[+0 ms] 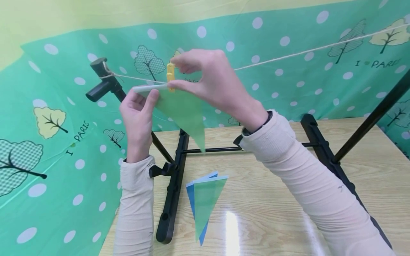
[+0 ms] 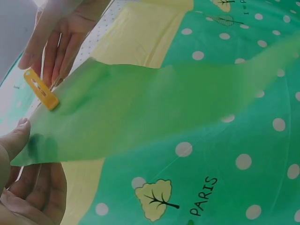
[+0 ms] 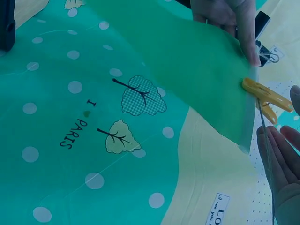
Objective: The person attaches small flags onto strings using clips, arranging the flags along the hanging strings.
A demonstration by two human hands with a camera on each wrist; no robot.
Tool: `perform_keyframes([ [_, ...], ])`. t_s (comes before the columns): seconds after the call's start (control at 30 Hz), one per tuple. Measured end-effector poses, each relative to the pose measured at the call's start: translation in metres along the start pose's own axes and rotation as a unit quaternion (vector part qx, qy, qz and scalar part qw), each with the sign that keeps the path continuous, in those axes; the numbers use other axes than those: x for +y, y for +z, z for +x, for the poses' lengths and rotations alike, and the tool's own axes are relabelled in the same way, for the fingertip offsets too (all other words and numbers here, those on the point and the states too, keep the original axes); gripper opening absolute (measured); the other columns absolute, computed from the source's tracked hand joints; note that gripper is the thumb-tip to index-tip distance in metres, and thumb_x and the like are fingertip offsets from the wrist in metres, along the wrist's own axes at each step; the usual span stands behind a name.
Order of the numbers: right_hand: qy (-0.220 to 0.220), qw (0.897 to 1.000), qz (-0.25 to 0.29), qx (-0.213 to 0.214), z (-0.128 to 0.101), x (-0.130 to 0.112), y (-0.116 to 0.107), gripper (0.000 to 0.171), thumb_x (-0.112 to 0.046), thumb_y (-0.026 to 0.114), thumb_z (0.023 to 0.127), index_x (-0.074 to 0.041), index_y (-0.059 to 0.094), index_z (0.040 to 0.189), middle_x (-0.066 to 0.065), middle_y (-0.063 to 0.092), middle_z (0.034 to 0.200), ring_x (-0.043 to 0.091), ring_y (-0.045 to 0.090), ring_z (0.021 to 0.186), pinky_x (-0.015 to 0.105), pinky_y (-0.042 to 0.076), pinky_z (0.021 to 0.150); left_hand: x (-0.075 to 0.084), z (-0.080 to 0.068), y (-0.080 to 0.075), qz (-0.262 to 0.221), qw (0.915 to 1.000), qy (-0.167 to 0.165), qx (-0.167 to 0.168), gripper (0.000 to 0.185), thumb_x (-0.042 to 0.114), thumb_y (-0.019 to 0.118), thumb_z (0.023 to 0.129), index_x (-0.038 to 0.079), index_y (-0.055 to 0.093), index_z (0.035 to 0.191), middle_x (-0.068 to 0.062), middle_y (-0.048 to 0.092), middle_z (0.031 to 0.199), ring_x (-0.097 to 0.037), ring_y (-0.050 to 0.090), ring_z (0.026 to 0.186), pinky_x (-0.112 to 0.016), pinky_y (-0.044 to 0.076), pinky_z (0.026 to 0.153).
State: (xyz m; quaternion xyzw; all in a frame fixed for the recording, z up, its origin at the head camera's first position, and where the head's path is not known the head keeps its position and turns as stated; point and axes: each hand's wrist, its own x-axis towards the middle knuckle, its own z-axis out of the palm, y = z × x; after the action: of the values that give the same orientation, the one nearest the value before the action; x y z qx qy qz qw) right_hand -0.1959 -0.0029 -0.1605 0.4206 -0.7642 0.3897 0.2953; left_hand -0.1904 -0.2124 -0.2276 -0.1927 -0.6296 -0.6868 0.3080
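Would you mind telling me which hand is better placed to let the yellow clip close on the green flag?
Probably the right hand: it already pinches the yellow clip at the string, while the left hand holds the green flag by its top edge.

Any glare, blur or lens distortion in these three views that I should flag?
Head view: sharp, with a white glare streak on the table and wide-angle bending of the string. Left wrist view: the green pennant is soft and smeared, the backdrop print sharper. Right wrist view: bluish dim cast, but the yellow clothespin is crisp.
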Motion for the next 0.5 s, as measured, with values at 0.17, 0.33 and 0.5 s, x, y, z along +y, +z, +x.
perform_keyframes([
  [0.17,-0.006,1.0,0.005,0.009,-0.001,-0.0008,-0.0026,0.039,-0.024,0.08,0.085,0.0,0.071,0.116,0.01,0.073,0.113,0.014,0.068,0.099,0.017,0.05,0.09,0.0004,-0.0018,-0.0034,0.0,1.0,-0.003,0.003,0.022,0.016,0.076,0.089,0.002,0.07,0.105,-0.013,0.072,0.101,-0.021,0.067,0.089,-0.032,0.052,0.088],
  [0.33,-0.002,1.0,0.015,0.014,-0.0025,-0.0024,-0.0055,0.039,-0.025,0.08,0.085,-0.002,0.072,0.115,0.007,0.073,0.109,0.012,0.067,0.097,0.017,0.05,0.089,0.0006,-0.0047,-0.0072,-0.005,0.9999,-0.014,0.005,0.025,0.016,0.077,0.088,0.001,0.07,0.107,-0.013,0.072,0.105,-0.023,0.067,0.092,-0.03,0.052,0.088],
  [0.5,-0.013,1.0,0.018,0.021,-0.0057,-0.0048,-0.0076,0.035,-0.023,0.081,0.084,-0.003,0.073,0.112,0.007,0.073,0.106,0.013,0.066,0.095,0.019,0.051,0.088,-0.0008,-0.0096,-0.0107,0.009,0.9999,-0.009,-0.001,0.025,0.017,0.075,0.09,0.002,0.07,0.109,-0.014,0.071,0.103,-0.021,0.065,0.085,-0.029,0.052,0.079],
])
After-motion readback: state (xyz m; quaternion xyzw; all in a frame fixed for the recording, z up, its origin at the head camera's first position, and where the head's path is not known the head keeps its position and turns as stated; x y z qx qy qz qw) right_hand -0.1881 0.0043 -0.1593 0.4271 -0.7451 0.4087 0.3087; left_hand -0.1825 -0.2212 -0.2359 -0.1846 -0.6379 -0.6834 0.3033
